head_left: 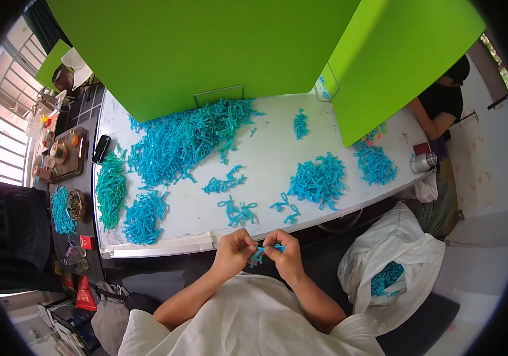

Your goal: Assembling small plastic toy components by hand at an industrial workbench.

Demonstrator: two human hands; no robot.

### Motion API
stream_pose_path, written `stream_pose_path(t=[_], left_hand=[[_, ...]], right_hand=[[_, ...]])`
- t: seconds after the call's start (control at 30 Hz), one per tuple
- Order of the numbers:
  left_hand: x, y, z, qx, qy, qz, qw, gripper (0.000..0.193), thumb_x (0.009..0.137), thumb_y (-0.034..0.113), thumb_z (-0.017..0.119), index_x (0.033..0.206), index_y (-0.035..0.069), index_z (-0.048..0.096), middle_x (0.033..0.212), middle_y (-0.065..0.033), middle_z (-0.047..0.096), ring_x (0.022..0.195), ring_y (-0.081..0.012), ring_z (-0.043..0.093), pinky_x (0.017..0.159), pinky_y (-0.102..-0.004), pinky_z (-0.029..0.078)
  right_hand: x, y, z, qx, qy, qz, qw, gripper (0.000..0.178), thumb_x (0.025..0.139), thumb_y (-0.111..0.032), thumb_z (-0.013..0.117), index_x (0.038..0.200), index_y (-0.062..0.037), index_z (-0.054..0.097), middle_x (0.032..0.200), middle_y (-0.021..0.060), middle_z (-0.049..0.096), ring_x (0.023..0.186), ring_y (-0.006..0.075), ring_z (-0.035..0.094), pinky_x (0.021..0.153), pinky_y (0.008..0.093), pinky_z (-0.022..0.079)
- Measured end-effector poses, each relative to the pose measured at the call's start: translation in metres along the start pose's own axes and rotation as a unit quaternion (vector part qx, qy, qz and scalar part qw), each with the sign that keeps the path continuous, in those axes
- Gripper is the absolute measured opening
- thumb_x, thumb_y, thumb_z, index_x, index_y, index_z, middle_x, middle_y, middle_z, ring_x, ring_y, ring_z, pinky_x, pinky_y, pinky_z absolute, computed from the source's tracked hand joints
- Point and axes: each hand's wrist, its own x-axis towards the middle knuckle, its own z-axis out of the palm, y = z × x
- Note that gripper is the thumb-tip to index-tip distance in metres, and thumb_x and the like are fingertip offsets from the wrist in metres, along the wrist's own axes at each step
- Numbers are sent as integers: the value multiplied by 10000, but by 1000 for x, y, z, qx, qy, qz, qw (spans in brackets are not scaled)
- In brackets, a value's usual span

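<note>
My left hand (233,254) and my right hand (286,256) are close together in front of the table's near edge, both with fingers pinched. Between them they hold small blue plastic pieces (257,257), partly hidden by the fingers. One end also shows at the right fingertips. Just beyond my hands, on the white table (203,222), lie two small groups of like pieces, a left group (237,212) and a right group (287,207). A larger blue pile (317,181) sits farther to the right, and a loose cluster (224,181) lies behind the left group.
A big blue heap (176,142) spreads against the green panel (206,53). Teal pieces (110,190) lie at the left edge. At right, a white sack (361,255) holds more pieces, a metal container (423,162) stands on the table, and another person (441,110) sits beyond the second panel.
</note>
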Motion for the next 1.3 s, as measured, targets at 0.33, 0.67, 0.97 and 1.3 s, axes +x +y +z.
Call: stream_pose_path(t=[0.33,0.67,0.97,1.3], left_hand=[[6,3,-15,30,-95,-26,995,176,890,-163,594,852,7,566,828,-75,686,774,-113,678,656,-265,532],[3,0,-13,47,0,16,999,174,903,-156,594,874,12,563,802,-52,664,746,-116,669,657,-258,536],[-23,16,-17,-20,-36,-39,998,148,929,-126,606,907,16,571,850,-64,719,739,-88,654,603,-240,500],[-11,9,-21,90,-40,5,995,167,881,-152,604,861,12,582,827,-59,700,736,-91,642,637,-244,490]], right_hand=[[12,-23,-12,-15,-187,61,980,106,837,82,657,887,-6,623,831,19,631,791,96,596,711,262,521],[5,9,0,104,-64,47,991,90,846,17,690,905,-23,633,845,11,620,807,117,614,780,275,508],[-4,21,-2,353,-189,147,905,111,888,-21,737,947,-39,645,896,4,629,797,117,649,771,252,520],[8,3,-3,77,-170,33,982,89,884,43,669,956,-9,663,883,27,660,825,111,653,774,265,542]])
